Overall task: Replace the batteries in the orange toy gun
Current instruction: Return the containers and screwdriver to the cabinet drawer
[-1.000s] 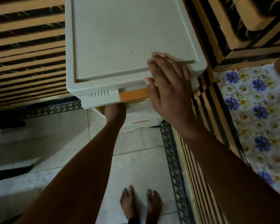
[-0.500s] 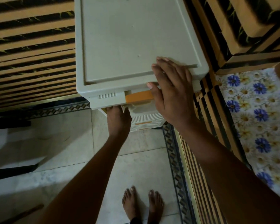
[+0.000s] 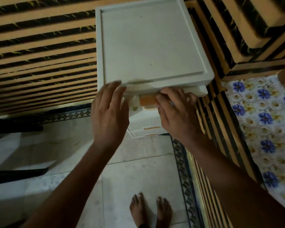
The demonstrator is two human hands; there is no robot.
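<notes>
A white plastic drawer cabinet (image 3: 148, 46) stands below me, seen from above. Its top drawer has an orange handle (image 3: 147, 101) and sits slightly forward of the cabinet top. My right hand (image 3: 178, 116) has its fingers curled on the drawer front at the right end of that handle. Blurred, my left hand (image 3: 109, 116) is spread with straight fingers, the tips at the front-left edge of the cabinet top, holding nothing. No toy gun and no batteries are in view.
Lower ribbed drawers (image 3: 145, 124) show beneath the top one. A striped orange-and-black wall (image 3: 39, 55) is on the left. Striped furniture (image 3: 220, 129) with a floral cloth (image 3: 262, 120) flanks the right. My bare feet (image 3: 150, 211) stand on pale floor tiles.
My left hand came out from under the top drawer and rose to the cabinet's front edge. My right hand slid off the cabinet top down onto the drawer front by the handle.
</notes>
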